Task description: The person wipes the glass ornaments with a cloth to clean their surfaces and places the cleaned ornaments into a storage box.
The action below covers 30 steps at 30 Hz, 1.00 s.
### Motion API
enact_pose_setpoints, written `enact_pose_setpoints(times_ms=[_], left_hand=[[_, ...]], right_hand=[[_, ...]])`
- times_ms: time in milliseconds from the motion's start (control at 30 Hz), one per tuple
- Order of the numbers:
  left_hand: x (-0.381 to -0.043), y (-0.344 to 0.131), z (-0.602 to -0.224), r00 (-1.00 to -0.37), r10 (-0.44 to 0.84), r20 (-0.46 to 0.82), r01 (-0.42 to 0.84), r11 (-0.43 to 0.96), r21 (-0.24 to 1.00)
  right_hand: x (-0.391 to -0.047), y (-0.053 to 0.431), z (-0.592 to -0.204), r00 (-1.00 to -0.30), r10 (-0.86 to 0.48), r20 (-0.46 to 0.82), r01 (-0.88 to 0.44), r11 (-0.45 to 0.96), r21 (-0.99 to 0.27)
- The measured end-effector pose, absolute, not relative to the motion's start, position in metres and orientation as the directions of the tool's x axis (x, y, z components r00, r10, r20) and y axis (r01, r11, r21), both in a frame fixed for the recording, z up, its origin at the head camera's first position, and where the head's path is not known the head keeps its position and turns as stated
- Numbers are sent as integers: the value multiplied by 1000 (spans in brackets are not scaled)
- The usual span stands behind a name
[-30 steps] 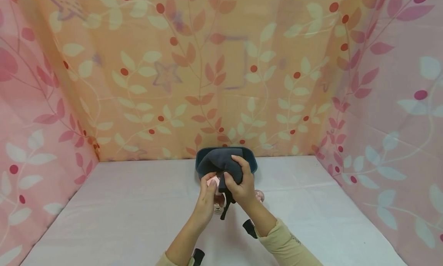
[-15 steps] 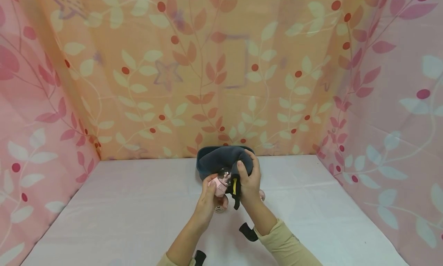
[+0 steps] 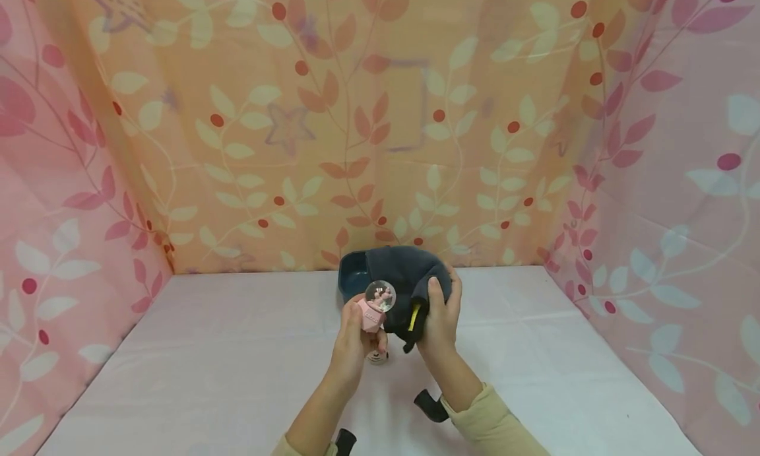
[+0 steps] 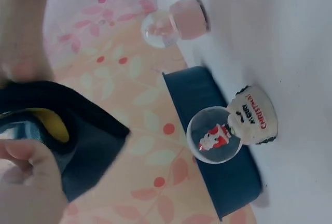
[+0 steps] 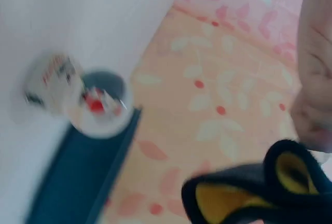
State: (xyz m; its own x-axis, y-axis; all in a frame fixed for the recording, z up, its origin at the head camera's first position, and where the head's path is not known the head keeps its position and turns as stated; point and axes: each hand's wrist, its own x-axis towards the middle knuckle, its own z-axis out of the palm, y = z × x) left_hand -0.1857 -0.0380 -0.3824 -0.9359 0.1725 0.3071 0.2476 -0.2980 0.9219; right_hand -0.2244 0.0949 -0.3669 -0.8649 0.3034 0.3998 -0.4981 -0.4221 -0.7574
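Note:
My left hand (image 3: 349,344) grips the pink base of a small snow globe (image 3: 375,307), its clear ball tilted up to the right. Beside it, my right hand (image 3: 442,314) holds a dark grey-blue fabric pouch (image 3: 404,271) with a black strap end and a yellow lining. In the right wrist view the mouth of the pouch (image 5: 223,198) gapes, showing the yellow inside. The globe and the pouch are close together in front of the blue basin. Below the hands, a Merry Christmas snow globe (image 4: 254,115) with a red-and-white figure stands on the table, partly hidden in the head view.
A dark blue basin (image 3: 351,281) stands at the back of the white-covered table (image 3: 237,350), partly behind the pouch. Another pink snow globe (image 4: 189,19) stands on the table. Floral cloth walls (image 3: 237,146) enclose the back and sides.
The right hand has shifted right with the pouch, uncovering the left part of the basin. The pink snow globe in the left hand has come out from behind the pouch into full view.

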Motion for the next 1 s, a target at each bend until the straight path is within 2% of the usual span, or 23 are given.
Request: enact_pose_setpoints(times_ms=[67,167,233,333,500,633,867,1000], left_hand=[[-185,-38,-381,-938,149,312,269,-254,929],[-185,-37,-379,-936,136,326,300,-180,937],[-184,-37,-380,-931,135,340,322,-138,937],[-182,-38,-382,-927,139,348,336,-103,936],[-180,-39,-387,-920,158,359,350,-86,933],[-180,-40,-389,-915,166,368,360,-77,930],[-181,-38,-389,-937,169,305,288,-118,950],[-182,-36,-389,-931,188,313,285,-162,945]], right_hand=[[-219,95,-365,-771,248,586,-637,-295,-712],[-215,93,-362,-587,74,806,-809,-17,-588],[-215,92,-361,-487,-50,872,-866,154,-475],[-217,90,-363,-433,-142,890,-884,262,-388],[-221,90,-369,-423,-118,898,-896,205,-395],[-223,88,-371,-452,-64,890,-884,168,-437],[-222,85,-369,-625,73,777,-776,47,-629],[-222,85,-368,-711,161,685,-699,-45,-714]])
